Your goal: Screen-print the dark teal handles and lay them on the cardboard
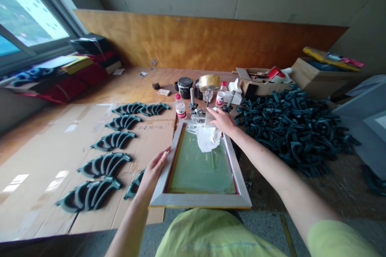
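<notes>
Left hand curled around the silver aluminium frame of a green mesh screen, steadying it. Right hand, fingers spread, held down crumpled white plastic film.

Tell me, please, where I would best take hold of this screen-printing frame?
The near bar of the screen-printing frame looks best, taken from your side: that bar is free and straight, while the far end sits in the hinge clamps.

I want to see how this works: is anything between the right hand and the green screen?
Yes. A crumpled white plastic sheet lies on the green screen mesh inside the silver frame, just below the right hand, so it sits between them.
</notes>
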Action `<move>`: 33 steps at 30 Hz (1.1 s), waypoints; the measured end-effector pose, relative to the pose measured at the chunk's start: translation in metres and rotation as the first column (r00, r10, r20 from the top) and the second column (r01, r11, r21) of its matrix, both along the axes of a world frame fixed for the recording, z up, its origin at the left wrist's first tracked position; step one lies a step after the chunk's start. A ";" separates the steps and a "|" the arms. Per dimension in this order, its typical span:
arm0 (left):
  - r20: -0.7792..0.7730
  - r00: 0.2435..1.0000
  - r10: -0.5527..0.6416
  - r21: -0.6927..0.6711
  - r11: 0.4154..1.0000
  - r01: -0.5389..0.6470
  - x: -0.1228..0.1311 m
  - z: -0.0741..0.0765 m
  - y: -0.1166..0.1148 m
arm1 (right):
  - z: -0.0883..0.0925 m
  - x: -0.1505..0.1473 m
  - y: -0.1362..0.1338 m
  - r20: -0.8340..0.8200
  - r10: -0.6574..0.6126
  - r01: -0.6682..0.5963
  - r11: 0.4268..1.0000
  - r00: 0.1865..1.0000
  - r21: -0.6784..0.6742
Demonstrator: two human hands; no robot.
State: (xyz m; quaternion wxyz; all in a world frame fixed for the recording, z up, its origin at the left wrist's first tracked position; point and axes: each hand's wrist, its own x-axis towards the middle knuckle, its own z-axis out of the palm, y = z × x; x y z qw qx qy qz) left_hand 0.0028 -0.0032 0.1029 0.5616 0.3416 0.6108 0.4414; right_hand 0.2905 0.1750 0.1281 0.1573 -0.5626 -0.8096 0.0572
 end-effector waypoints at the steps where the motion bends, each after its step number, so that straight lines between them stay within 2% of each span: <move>1: -0.016 1.000 0.013 0.030 0.999 -0.012 0.000 0.010 0.006 | 0.001 0.009 0.005 -0.026 -0.049 0.051 0.998 0.998 0.045; 4: 0.067 0.994 0.084 0.197 0.976 -0.096 0.006 0.036 0.033 | -0.009 0.049 0.006 -0.171 -0.202 0.228 0.962 0.964 0.151; 7: 0.185 0.978 0.092 0.393 0.906 -0.160 0.019 0.062 0.067 | -0.043 0.079 -0.013 -0.239 -0.305 0.331 0.940 0.922 0.079; 8: 0.199 0.977 0.077 0.424 0.892 -0.156 0.024 0.069 0.078 | -0.057 0.082 -0.024 -0.238 -0.296 0.312 0.950 0.925 0.031; 10: 0.218 0.973 0.069 0.432 0.888 -0.160 0.030 0.080 0.094 | -0.083 0.077 -0.049 -0.221 -0.193 0.188 0.981 0.956 -0.047; 12: 0.245 0.964 0.105 0.431 0.879 -0.205 0.035 0.079 0.099 | -0.102 0.064 -0.070 -0.183 -0.032 0.018 0.997 0.983 -0.078; 14: 0.256 0.952 0.167 0.404 0.876 -0.262 0.040 0.063 0.090 | -0.109 0.048 -0.085 -0.134 0.067 -0.076 0.995 0.989 -0.067; 15: 0.244 0.954 0.172 0.362 0.897 -0.255 0.044 0.050 0.080 | -0.108 0.041 -0.091 -0.117 0.077 -0.083 0.995 0.990 -0.055; 17: 0.198 0.977 0.075 0.180 0.977 -0.111 0.055 0.019 0.053 | -0.099 0.026 -0.103 -0.109 0.050 -0.051 0.999 0.993 -0.010; 18: 0.188 0.981 -0.038 0.043 0.999 0.030 0.062 0.002 0.038 | -0.093 0.016 -0.111 -0.110 0.043 -0.040 0.999 0.993 0.025; 19: 0.213 0.968 -0.131 -0.089 0.984 0.152 0.069 -0.012 0.022 | -0.086 0.006 -0.121 -0.107 0.060 -0.053 0.996 0.992 0.068; 21: 0.293 0.945 -0.148 -0.222 0.951 0.217 0.081 -0.035 -0.005 | -0.076 -0.018 -0.144 -0.074 0.192 -0.180 0.973 0.979 0.145; 23: 0.345 0.938 -0.017 -0.249 0.962 0.109 0.084 -0.049 -0.024 | -0.074 -0.037 -0.165 -0.042 0.403 -0.390 0.903 0.914 0.178; 25: 0.334 0.936 0.109 -0.245 0.969 -0.026 0.073 -0.059 -0.036 | -0.079 -0.038 -0.176 -0.072 0.498 -0.478 0.857 0.864 0.194; 27: 0.267 0.936 0.228 -0.265 0.951 -0.157 0.048 -0.072 -0.046 | -0.091 -0.014 -0.174 -0.131 0.392 -0.366 0.912 0.911 0.186; 29: 0.147 0.922 0.358 -0.309 0.902 -0.301 0.013 -0.090 -0.060 | -0.107 0.029 -0.161 -0.133 0.162 -0.146 0.981 0.978 0.127; 31: 0.010 0.880 0.475 -0.353 0.825 -0.441 -0.022 -0.110 -0.080 | -0.128 0.078 -0.145 -0.033 -0.011 0.013 0.997 0.999 0.076; 33: -0.128 0.837 0.531 -0.386 0.751 -0.536 -0.049 -0.127 -0.100 | -0.151 0.118 -0.132 0.096 -0.035 0.032 0.999 0.995 0.040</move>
